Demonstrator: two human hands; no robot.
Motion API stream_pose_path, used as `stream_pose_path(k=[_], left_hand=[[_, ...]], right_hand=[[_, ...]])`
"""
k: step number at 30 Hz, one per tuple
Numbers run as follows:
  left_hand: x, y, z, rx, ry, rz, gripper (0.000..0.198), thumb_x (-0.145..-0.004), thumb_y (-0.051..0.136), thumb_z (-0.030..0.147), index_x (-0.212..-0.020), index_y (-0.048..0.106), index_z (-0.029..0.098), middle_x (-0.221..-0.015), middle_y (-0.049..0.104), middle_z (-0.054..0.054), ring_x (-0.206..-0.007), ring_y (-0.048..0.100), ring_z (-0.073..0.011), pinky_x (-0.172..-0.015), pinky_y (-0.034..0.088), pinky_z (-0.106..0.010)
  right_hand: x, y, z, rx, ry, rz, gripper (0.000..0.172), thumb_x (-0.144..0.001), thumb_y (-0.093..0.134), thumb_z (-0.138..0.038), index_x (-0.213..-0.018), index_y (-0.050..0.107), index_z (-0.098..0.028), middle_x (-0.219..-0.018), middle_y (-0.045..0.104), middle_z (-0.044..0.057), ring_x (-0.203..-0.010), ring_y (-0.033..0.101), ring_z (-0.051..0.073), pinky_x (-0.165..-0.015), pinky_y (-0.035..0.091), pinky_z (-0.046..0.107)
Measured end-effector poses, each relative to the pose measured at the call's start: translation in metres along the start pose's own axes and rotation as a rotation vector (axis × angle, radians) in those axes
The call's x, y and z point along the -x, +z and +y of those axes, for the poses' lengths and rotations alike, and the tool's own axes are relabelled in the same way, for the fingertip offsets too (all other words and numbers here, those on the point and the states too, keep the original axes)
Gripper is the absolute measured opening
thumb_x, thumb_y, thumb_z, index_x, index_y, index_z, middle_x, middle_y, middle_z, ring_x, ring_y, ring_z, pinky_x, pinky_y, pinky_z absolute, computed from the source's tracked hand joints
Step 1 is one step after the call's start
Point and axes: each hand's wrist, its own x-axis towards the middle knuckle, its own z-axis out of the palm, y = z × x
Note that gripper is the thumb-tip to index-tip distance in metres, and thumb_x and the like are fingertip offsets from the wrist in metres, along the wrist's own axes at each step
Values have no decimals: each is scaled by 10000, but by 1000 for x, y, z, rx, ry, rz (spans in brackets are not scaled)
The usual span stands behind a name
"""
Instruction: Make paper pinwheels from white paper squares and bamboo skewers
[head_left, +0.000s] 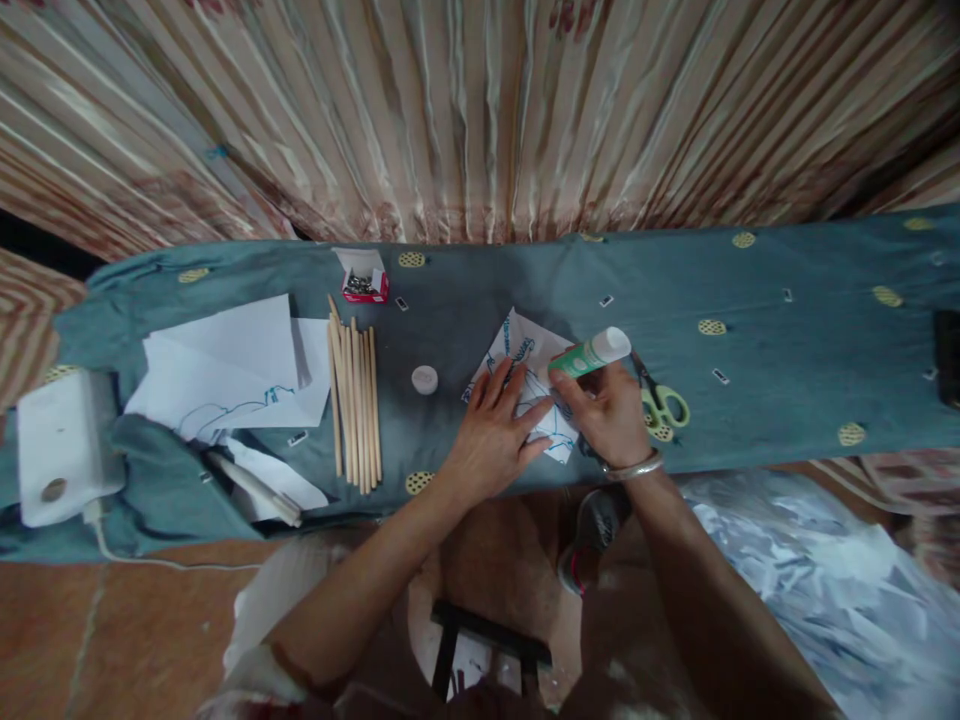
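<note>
My left hand [491, 430] lies flat with fingers spread on a white paper cut-out with blue line drawing [525, 370], pressing it onto the teal cloth [780, 300]. My right hand [611, 410] is closed around a green and white glue stick [591, 355], its tip down against the paper's right side. A silver bangle [636, 467] sits on that wrist. The glue stick's white cap [424, 379] lies on the cloth to the left of the paper.
Several wooden sticks [355, 400] lie in a row left of the cap. White paper sheets [232, 370] are stacked further left, beside a white device [64, 445]. A small red box of pins [364, 280] stands at the back. Yellow-handled scissors [664, 405] lie right of my hand.
</note>
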Motion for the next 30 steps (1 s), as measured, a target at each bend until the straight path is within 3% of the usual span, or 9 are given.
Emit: stream_pose_path(k=[9,16,30], left_hand=[[-1,0,1,38,1,7,476,-836,619,385,-1275,554,213,-1494,354,-191,-1441,189,-366,-1111,255,-610],[0,0,1,53,-5,-3,472,-842,614,383,-1278,549,215,-1509,332,-176,-1445,173,-364,-1123,236,-604],[-1,2,1,83,-29,-20,454,-848,603,377,-1269,555,215,-1557,238,-161,-1451,141,-376,-1134,208,-608]], right_hand=[[-1,0,3,110,-66,-5,417,-803,598,-546,-994,614,-175,-756,678,58,-660,615,218,-641,462,351],[-1,0,0,-2,-40,3,390,-801,601,-556,-964,611,-201,-756,675,50,-679,630,221,-662,489,367],[-1,5,-3,224,-87,-8,383,-794,586,-572,-909,567,-208,-637,633,22,-564,591,209,-543,410,318]])
